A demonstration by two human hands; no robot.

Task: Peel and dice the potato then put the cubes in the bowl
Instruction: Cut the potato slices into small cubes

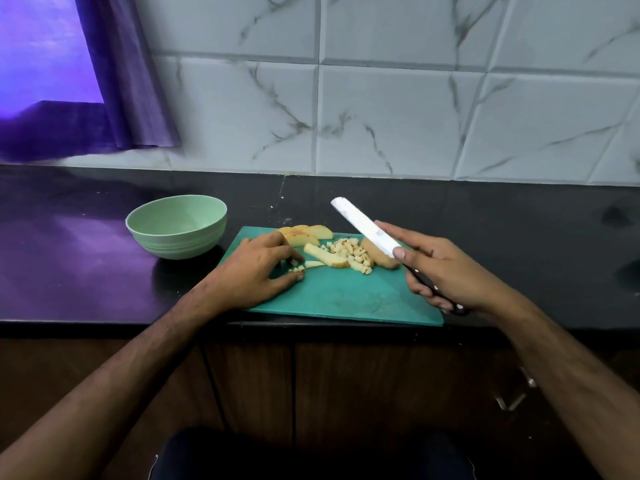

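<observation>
While gripped by right hand (446, 271), knife (363, 227) tip up-left; left hand (258, 268) perhaps pinching cubes (297, 269).

Single head cam, looks fwd and down, close over counter (519, 220), facing tiled wall (398, 98)

Both my forearms are bare from the wrists back to the lower corners of the view. My left forearm (138, 368) and my right forearm (554, 368) are lean, with fine dark hair along their upper sides. My left hand (258, 268) and my right hand (446, 271) wear nothing that I can see. The fingers (419, 289) are long and slim, the knuckles lightly ridged. The thumbnail (399, 252) on the right is cut short and looks pale and smooth. Low in the middle, a dark navy garment (311, 455) covers my lower body; whether trousers or shorts I cannot tell. A thin pale line (154, 467) runs at its left edge.
</observation>
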